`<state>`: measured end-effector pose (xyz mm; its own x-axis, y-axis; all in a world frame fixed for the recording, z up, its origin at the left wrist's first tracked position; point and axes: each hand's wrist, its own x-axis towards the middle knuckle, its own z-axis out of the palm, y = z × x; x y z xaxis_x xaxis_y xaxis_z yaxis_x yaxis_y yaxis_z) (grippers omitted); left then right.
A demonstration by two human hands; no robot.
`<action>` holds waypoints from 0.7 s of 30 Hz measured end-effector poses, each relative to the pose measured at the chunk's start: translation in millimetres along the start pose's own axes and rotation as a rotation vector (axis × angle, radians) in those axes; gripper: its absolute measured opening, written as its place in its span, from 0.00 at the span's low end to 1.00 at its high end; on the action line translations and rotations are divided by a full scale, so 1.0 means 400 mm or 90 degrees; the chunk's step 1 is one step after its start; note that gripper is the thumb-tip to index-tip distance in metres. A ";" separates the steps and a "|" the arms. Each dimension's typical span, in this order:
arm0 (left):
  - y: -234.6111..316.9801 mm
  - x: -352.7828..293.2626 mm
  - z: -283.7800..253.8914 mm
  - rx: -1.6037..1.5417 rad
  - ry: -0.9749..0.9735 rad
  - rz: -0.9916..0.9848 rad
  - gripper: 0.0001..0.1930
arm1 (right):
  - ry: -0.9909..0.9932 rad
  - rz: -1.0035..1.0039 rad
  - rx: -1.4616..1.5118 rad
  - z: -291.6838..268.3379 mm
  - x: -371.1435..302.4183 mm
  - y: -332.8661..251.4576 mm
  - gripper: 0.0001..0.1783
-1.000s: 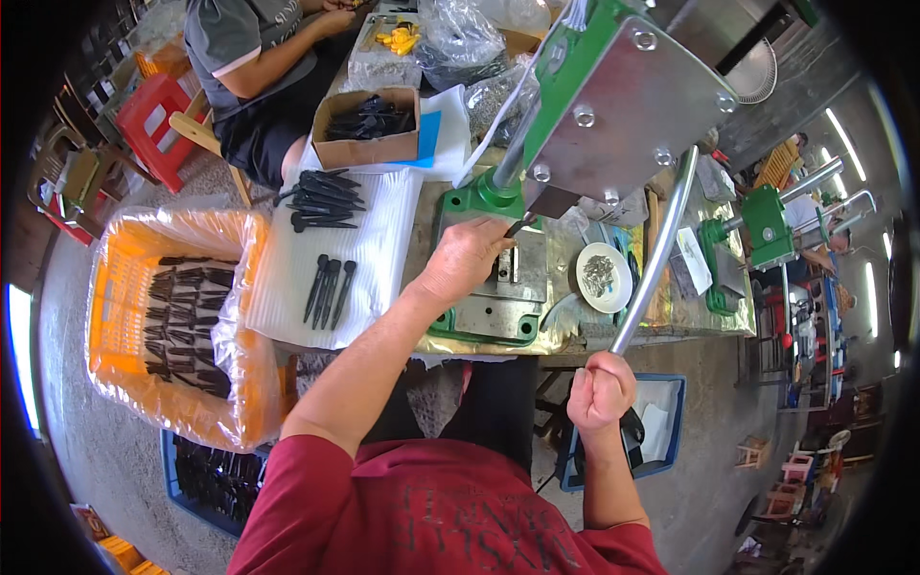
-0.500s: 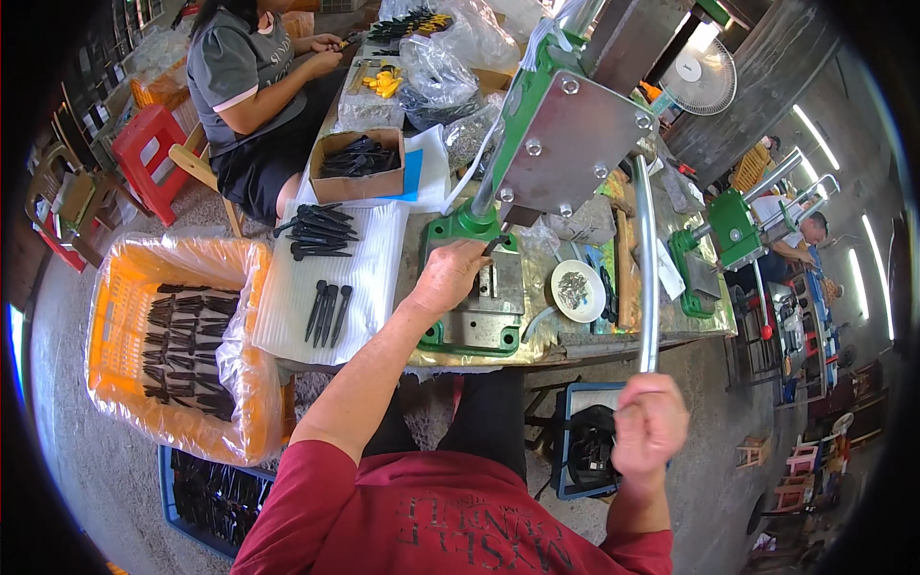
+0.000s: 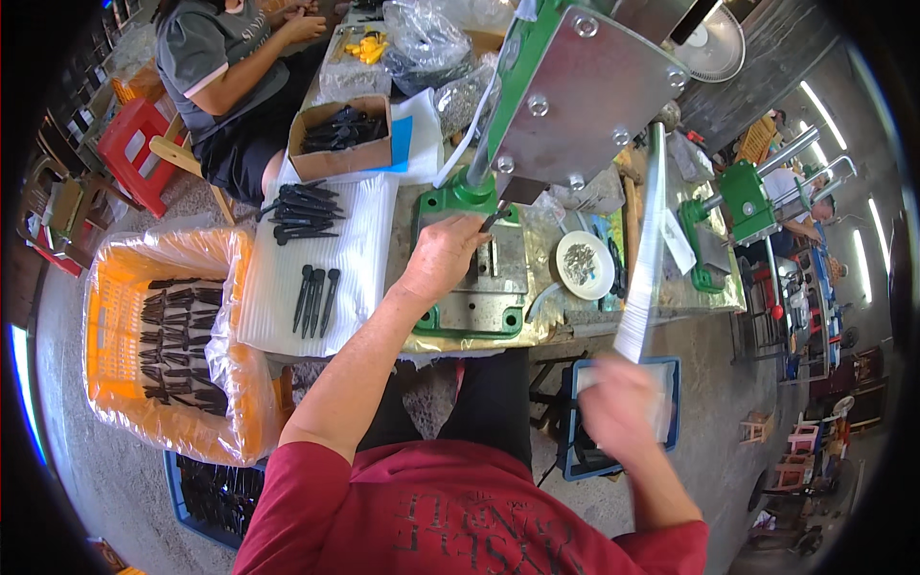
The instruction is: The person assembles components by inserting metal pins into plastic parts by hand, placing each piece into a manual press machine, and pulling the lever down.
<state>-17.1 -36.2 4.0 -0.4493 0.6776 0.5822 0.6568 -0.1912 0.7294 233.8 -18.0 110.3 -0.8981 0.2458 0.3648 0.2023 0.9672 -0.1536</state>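
My left hand [image 3: 446,251] is closed on a small black part [image 3: 493,222], held under the ram of a green hand press [image 3: 470,195]. Most of that part is hidden by my fingers and the press. My right hand [image 3: 621,407], smeared by motion, is wrapped round the lower end of the press's metal lever [image 3: 645,254]. A white bowl of small metal pins [image 3: 585,265] stands right of the press base. To the left, several black spike-shaped pieces [image 3: 311,299] lie on white foam sheeting [image 3: 369,259], with a pile of similar pieces [image 3: 302,211] behind them.
An orange crate lined with plastic [image 3: 251,383] stands at left, holding rows of black pieces. Behind the foam is a cardboard box [image 3: 345,158] of black parts. Blue crates [image 3: 573,460] sit below the table. A second green press [image 3: 747,206] is at right; a co-worker [image 3: 216,72] sits far left.
My right hand and the lever's lower end have moved left and slightly up in the picture. My left hand stays at the press with the black part. The whole view has shifted a little.
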 end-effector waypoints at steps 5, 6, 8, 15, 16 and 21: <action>0.018 0.011 0.006 -0.038 -0.002 -0.004 0.05 | 0.304 -0.091 0.099 0.153 0.023 0.064 0.11; 0.011 0.016 0.007 -0.026 -0.011 -0.008 0.05 | 0.294 -0.107 0.100 0.149 0.026 0.073 0.10; -0.005 0.008 0.006 -0.008 -0.007 -0.001 0.05 | 0.289 -0.113 0.112 0.152 0.029 0.070 0.10; -0.013 0.000 0.008 0.013 -0.011 0.000 0.06 | 0.263 -0.070 0.181 0.033 0.003 0.004 0.09; -0.015 -0.003 0.007 0.018 -0.013 -0.001 0.06 | 0.262 -0.045 0.212 -0.001 0.001 -0.014 0.09; 0.003 0.012 0.002 0.046 -0.017 -0.006 0.06 | 0.261 0.116 0.381 -0.129 0.010 -0.078 0.17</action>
<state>-18.0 -32.6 7.1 -0.4396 0.6982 0.5651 0.6952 -0.1338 0.7062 243.9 -43.8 164.1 -0.6291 0.5165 0.5809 -0.0181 0.7374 -0.6752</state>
